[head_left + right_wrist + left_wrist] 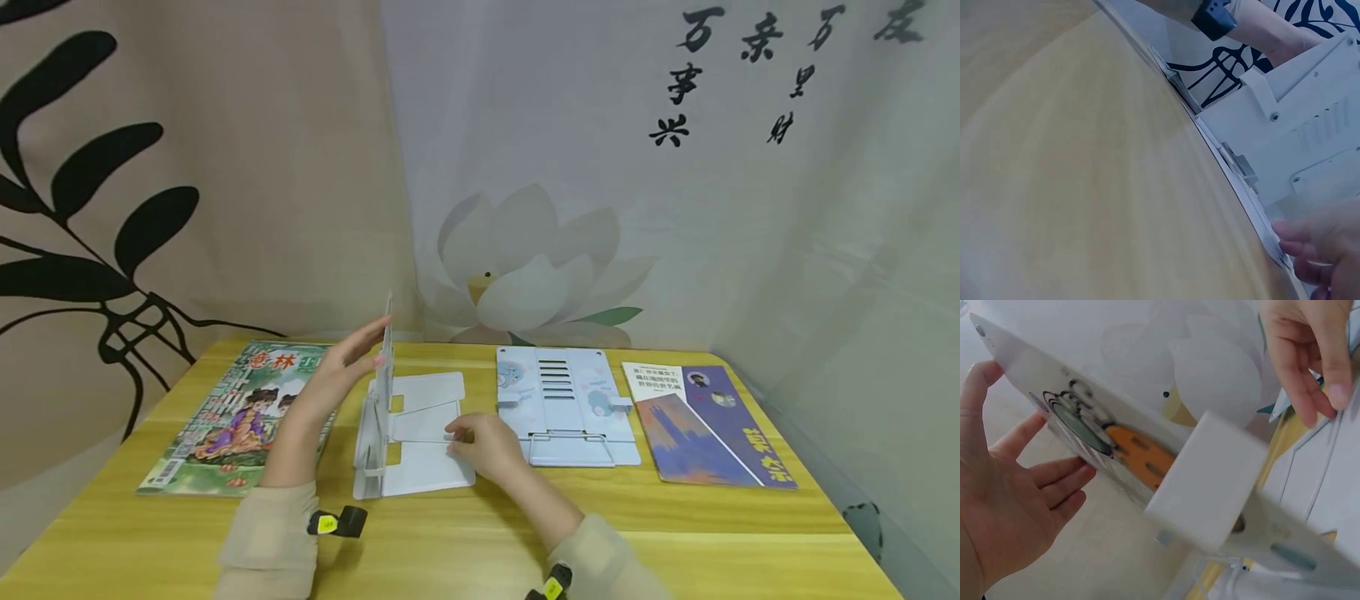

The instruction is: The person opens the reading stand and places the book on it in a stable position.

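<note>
A white book stand [427,479] is unfolded on the table, its base flat and its panel [386,383] standing nearly upright. My left hand [341,367] touches the panel's outer side near the top, fingers extended, as the left wrist view shows. That panel's face [1141,456] carries a cartoon print with orange and green parts, partly covered by a white clip [1210,481]. My right hand [487,446] is low over the base, thumb and forefinger pinching a thin wire support [427,442]. In the right wrist view, the right hand's fingertips [1282,234] are at the base's edge.
A second book stand [555,412], pale blue with cartoon prints, lies flat right of the right hand. A colourful magazine [232,433] lies at the left, partly behind the left forearm. A purple and white book [708,425] lies at the right. A printed curtain [540,167] hangs behind the table.
</note>
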A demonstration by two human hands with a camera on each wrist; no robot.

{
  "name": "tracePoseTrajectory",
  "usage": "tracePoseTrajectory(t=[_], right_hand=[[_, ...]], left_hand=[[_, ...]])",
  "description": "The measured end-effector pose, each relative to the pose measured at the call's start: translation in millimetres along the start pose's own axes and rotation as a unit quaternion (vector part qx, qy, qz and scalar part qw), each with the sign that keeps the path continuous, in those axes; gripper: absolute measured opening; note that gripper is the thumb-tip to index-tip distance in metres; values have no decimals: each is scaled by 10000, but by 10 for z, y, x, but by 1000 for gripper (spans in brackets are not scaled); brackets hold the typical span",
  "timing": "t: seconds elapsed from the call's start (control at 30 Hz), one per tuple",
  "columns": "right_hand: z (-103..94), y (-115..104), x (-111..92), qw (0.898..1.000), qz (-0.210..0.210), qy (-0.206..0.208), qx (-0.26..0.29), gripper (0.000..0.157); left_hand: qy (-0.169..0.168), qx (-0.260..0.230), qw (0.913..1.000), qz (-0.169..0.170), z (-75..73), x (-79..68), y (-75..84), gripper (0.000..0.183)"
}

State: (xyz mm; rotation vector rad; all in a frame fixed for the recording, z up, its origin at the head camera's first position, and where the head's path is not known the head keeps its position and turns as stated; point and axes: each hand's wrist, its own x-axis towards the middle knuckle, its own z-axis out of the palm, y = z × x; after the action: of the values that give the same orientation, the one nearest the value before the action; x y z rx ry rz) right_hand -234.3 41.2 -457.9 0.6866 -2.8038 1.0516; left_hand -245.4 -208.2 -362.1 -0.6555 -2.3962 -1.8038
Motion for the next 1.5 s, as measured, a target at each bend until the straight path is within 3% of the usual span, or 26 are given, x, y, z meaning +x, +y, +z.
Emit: tracePoseTrajectory(t=[0.2,0.43,0.7,1.0,1.2,1.5], right_hand=[[116,-76,79,9990,68,-151,-417,4],[152,-110,150,9977,161,-203,-624,13],[158,-30,123,9999,132,-89,-64,10],[162,68,93,9992,-64,64,401,7],[155,107,93,9973,-62,68,735,7],[148,136,102,9959,-228,165,854,6]], left_hand=[[-8,-116,9999,65,-25,32,-63,52],[48,-168,9998,110,-65,20,-97,53],[100,-108,9997,209,-71,16,-96,53],[87,-263,9995,141,59,52,-47,52],[108,89,9999,-73,158,88,-1,53],[46,617,9981,-61,347,169,68,53]])
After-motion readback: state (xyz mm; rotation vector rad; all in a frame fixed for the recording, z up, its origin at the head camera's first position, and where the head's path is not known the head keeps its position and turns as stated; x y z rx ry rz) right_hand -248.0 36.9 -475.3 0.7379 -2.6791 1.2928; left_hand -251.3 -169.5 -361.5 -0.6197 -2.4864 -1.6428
